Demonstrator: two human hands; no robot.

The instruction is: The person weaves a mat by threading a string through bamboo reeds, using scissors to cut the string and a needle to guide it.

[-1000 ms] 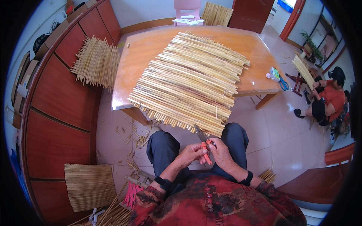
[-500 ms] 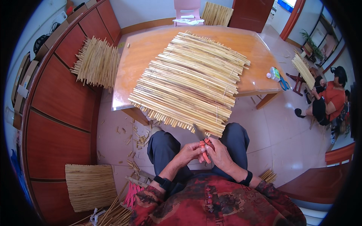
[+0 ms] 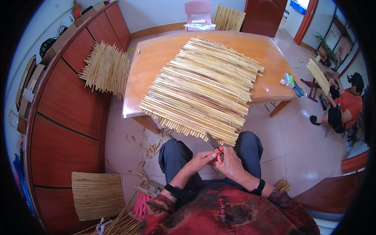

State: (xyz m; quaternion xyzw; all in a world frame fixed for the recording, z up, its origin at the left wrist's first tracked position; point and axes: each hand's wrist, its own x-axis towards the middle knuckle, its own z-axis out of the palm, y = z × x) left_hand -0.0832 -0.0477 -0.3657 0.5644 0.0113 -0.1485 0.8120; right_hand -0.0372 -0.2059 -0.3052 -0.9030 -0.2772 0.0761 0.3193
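Note:
Red-handled pruning shears (image 3: 212, 142) are between my hands, their grey blades parted and pointing at the near edge of a mat of thin bamboo sticks (image 3: 196, 94). My right hand (image 3: 230, 162) is wrapped round the handles. The fingers of my left hand (image 3: 200, 161) are closed and press against a handle from the other side. Rows of thread cross the mat, which rests on the table and overhangs its front edge towards my knees. The stick ends along its near left edge are uneven.
The wooden table (image 3: 133, 92) stands before me, with blue-handled scissors (image 3: 298, 90) and a small box (image 3: 289, 80) at its right. Another stick mat (image 3: 105, 68) is at the left, by the red cabinets (image 3: 64, 152). Cut stick pieces (image 3: 150, 148) litter the floor. A person (image 3: 346, 107) sits far right.
The shears have turned in my hands; their blades now show parted and higher against the mat's edge. The whole view has shifted slightly. The mat stays in place on the table.

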